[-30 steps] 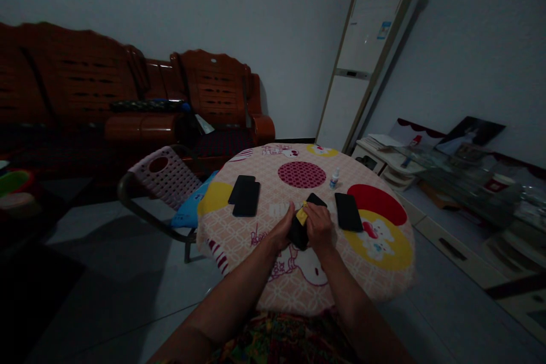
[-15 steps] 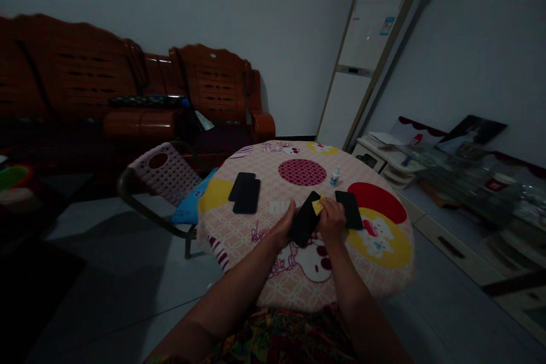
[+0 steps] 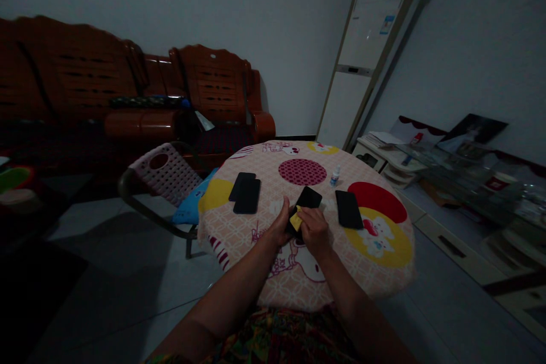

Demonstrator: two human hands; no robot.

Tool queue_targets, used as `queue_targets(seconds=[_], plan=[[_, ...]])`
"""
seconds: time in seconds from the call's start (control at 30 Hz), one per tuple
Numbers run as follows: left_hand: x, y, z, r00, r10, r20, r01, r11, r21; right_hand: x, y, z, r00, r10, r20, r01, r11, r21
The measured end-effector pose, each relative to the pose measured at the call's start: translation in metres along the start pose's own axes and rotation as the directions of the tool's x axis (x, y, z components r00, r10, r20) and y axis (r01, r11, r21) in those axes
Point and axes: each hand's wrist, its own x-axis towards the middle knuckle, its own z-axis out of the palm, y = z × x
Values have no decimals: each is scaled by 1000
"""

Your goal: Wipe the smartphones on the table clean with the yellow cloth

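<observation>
My left hand (image 3: 280, 225) grips a black phone (image 3: 307, 199) by its near left edge, a little above the round table (image 3: 384, 273). My right hand (image 3: 314, 230) presses a small yellow cloth (image 3: 296, 218) against the phone's near end. Two more black phones (image 3: 244, 193) lie stacked at the table's left. Another black phone (image 3: 348, 209) lies flat to the right of my hands. A small white bottle (image 3: 335, 177) stands behind them.
The table wears a pink cartoon-print cloth. A pink plastic chair (image 3: 164, 173) stands at its left, a wooden sofa (image 3: 128, 96) behind. A tall white air conditioner (image 3: 371, 51) leans in the corner, and a low glass-topped cabinet (image 3: 460, 176) runs along the right wall.
My right hand slid the yellow cloth from the phone's far end back down to its near end. The left hand kept its hold on the phone.
</observation>
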Motion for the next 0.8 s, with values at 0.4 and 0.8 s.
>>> queue_targets(seconds=[0.4,0.8], plan=[[-3,-2,5,985,-119,121,129,989,-70,9,10,6,983,87,-165,-99,993,-67],[-2,8,-6,986,-153,71,164,966,-199,-5,-17,10,990,-122,73,114,988,100]])
